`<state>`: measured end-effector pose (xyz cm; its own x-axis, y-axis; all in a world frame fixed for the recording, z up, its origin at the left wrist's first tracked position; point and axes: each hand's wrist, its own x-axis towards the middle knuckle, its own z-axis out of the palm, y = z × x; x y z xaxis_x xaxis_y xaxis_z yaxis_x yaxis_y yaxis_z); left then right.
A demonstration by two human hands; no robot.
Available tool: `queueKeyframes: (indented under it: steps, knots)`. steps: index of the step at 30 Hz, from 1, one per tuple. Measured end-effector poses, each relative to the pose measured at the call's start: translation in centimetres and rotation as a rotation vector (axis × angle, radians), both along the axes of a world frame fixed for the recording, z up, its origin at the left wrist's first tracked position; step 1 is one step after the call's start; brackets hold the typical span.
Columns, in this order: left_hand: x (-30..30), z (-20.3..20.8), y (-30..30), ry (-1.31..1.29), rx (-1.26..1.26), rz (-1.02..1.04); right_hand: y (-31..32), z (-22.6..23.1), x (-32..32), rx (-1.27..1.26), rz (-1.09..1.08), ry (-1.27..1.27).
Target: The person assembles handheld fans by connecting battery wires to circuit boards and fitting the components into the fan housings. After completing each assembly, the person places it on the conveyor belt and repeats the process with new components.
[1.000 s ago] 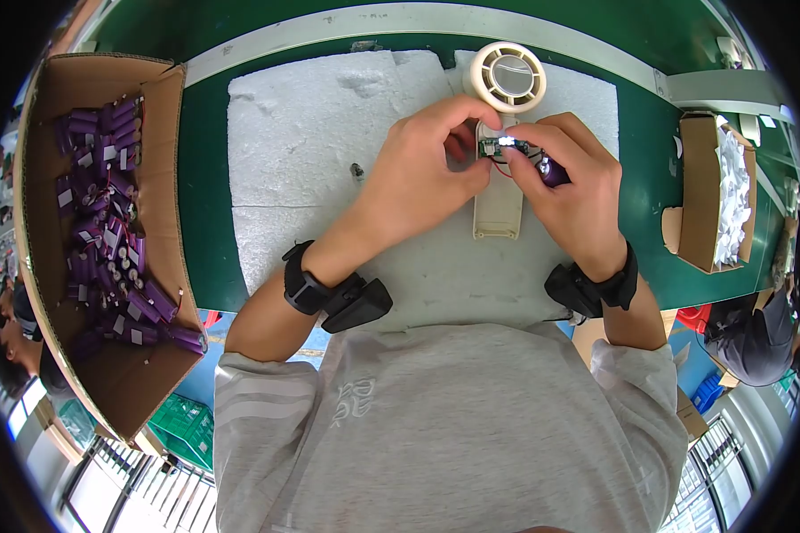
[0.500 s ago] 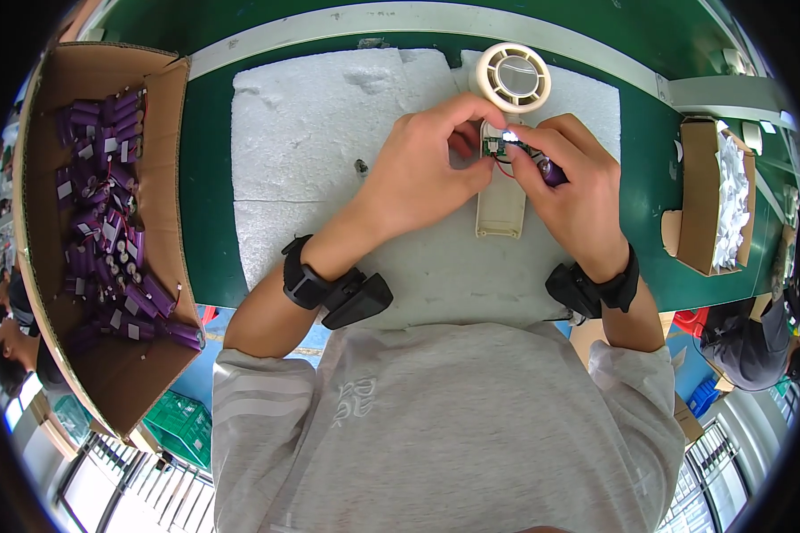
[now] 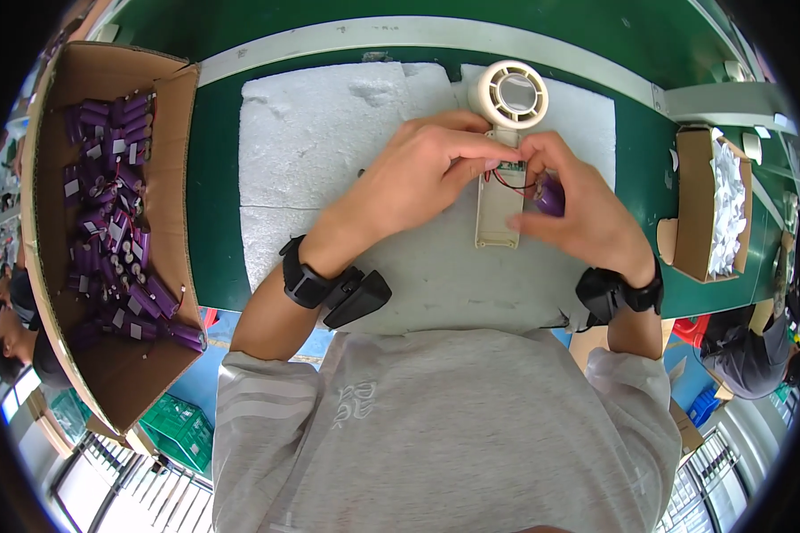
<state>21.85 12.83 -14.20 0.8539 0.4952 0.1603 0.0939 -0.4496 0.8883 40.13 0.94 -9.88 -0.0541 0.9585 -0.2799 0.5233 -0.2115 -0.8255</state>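
A cream handheld fan (image 3: 498,213) lies with its handle shell open and its round slotted head at the far end. My left hand (image 3: 422,169) is closed, its thumb and fingertips pinching at a small green circuit board (image 3: 512,166) at the upper end of the shell; the fingers partly cover the board. Red and black wires run from there toward a purple battery cell (image 3: 550,195). That cell sits inside my curled right hand (image 3: 587,209). The right index fingertip is by the board, while the thumb points over the shell's right edge.
White foam sheets (image 3: 320,133) lie under the work on a green table (image 3: 218,258). At left stands a cardboard box (image 3: 164,231) of purple battery cells. A smaller carton (image 3: 692,204) with white pieces is at right. Other people sit at both sides.
The circuit board, held up between both hands before, now sits lower at the handle shell. My right thumb has swung away from it, down and outward, and the battery cell has moved slightly nearer me.
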Motion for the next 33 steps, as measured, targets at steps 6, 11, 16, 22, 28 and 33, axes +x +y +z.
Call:
queueKeyframes:
  steps: [6,11,16,22,28,33]
  knots:
    - [-0.4,0.0,0.6,-0.104,0.01,0.11,-1.0,-0.9,1.1,0.055,0.007,0.224]
    - [-0.9,-0.1,1.3,-0.146,-0.022,0.116,-0.3,0.7,1.5,-0.153,-0.28,0.324]
    - [-1.0,0.3,1.5,-0.053,-0.179,0.114,-0.1,0.0,0.5,0.24,-0.24,-0.305]
    - [-0.8,-0.3,1.0,-0.091,-0.135,0.171,-1.1,-0.4,-0.1,0.573,-0.047,-0.448]
    - [-0.7,-0.6,0.8,-0.072,-0.083,0.175,-1.5,-0.4,-1.0,0.573,0.0,-0.591]
    - [-0.7,-0.3,0.9,-0.055,-0.087,0.171,-1.5,-0.9,-1.1,0.55,-0.022,-0.667]
